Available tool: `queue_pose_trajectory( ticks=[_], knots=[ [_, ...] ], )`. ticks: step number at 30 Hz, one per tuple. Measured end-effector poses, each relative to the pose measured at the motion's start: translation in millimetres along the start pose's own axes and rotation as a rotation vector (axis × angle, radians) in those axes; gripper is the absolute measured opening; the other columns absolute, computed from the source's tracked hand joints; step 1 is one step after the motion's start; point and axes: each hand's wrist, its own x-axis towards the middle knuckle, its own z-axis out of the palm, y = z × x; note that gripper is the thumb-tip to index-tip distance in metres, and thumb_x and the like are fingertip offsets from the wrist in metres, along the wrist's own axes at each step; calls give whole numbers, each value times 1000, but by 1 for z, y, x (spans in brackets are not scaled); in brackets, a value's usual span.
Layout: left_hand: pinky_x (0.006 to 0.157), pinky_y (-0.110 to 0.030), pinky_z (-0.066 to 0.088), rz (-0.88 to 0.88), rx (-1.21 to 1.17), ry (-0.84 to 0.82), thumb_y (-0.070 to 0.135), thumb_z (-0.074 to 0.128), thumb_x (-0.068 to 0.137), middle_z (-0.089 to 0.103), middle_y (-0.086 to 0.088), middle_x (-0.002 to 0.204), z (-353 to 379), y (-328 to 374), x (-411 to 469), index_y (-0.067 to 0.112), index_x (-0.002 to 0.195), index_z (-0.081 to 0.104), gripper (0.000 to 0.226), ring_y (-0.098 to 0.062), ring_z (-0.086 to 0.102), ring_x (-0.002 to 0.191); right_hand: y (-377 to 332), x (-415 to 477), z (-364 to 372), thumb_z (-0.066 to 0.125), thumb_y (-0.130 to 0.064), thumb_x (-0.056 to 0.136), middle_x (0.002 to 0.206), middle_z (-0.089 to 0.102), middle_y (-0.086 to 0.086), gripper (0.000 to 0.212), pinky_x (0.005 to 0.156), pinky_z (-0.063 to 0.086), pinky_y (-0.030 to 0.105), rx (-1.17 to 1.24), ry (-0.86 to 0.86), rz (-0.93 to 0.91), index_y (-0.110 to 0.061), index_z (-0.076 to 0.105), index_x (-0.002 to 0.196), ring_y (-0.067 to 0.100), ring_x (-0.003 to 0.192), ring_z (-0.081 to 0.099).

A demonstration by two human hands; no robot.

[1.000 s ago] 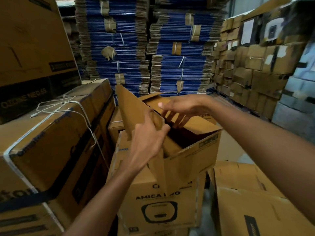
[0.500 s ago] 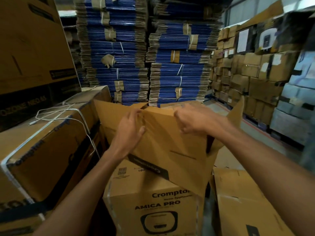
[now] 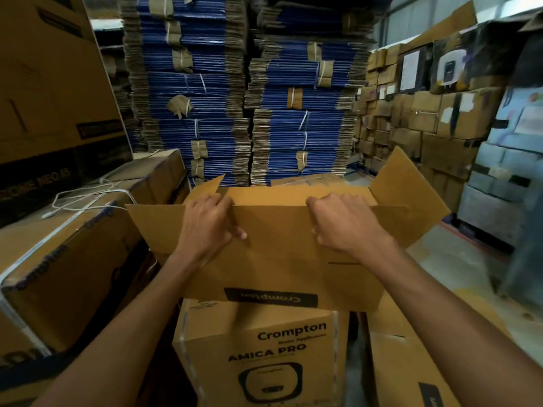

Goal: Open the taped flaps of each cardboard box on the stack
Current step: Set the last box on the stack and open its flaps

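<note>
A brown cardboard box (image 3: 273, 259) with its flaps spread open sits in front of me, its "Crompton" label upside down. It rests above a closed "Crompton Amica Pro" box (image 3: 264, 353). My left hand (image 3: 205, 227) grips the top edge of the near flap, fingers curled over it and thumb on the front. My right hand (image 3: 346, 224) grips the same edge further right. A side flap (image 3: 408, 183) stands up at the right, and a smaller one (image 3: 205, 188) at the left.
A strapped box (image 3: 67, 259) with loose white strap lies at the left under a large tall box (image 3: 53, 83). Bundled blue flattened cartons (image 3: 249, 98) tower behind. Stacked boxes (image 3: 426, 118) line the right wall. Another box (image 3: 405, 368) sits at lower right.
The box has turned level and square to me. Both hands moved from its inner flaps to the near flap's top edge, and the side flaps now stand open.
</note>
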Motion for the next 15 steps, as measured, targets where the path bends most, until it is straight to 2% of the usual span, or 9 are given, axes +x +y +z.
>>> queue_pose_trajectory(
  ticks=[4, 7, 9, 11, 13, 15],
  knots=[
    [73, -37, 45, 55, -62, 101, 43, 91, 67, 69, -11, 89, 4, 51, -6, 8, 98, 67, 53, -26, 63, 80, -22, 9, 7, 68, -35, 95, 97, 68, 3, 40, 81, 51, 38, 89, 84, -87, -15, 57, 128, 25, 90, 67],
    [68, -31, 39, 43, -33, 79, 41, 92, 65, 68, -4, 79, 2, 78, -5, 12, 91, 66, 47, -22, 62, 70, -34, 8, 11, 65, -34, 95, 101, 70, 5, 33, 73, 46, 36, 135, 152, -153, -14, 58, 120, 28, 94, 69],
    [66, -29, 45, 40, -3, -131, 57, 80, 76, 68, -1, 82, -17, 80, 1, 15, 98, 65, 50, -18, 63, 72, -34, 1, 16, 69, -32, 92, 95, 72, 5, 31, 70, 43, 36, 171, 218, -174, -13, 62, 115, 28, 87, 70],
    [71, -31, 51, -33, -195, -534, 76, 53, 82, 69, 1, 92, -47, 68, 14, 23, 108, 66, 60, -15, 63, 80, -34, -9, 23, 78, -28, 85, 83, 72, 3, 31, 69, 46, 35, 174, 290, -175, -12, 68, 109, 26, 75, 70],
    [87, -31, 52, -145, -439, -856, 77, 34, 83, 70, 3, 108, -75, 50, 32, 24, 119, 70, 73, -11, 64, 95, -38, -16, 30, 89, -23, 73, 74, 71, 0, 36, 68, 52, 37, 146, 312, -149, -13, 72, 103, 21, 64, 68],
    [96, -33, 52, -212, -465, -1013, 73, 35, 88, 70, 8, 116, -83, 29, 44, 23, 119, 71, 69, -11, 65, 106, -41, -23, 34, 94, -20, 65, 66, 68, -1, 38, 66, 54, 37, 175, 349, -148, -12, 73, 95, 18, 56, 65]
  ],
)
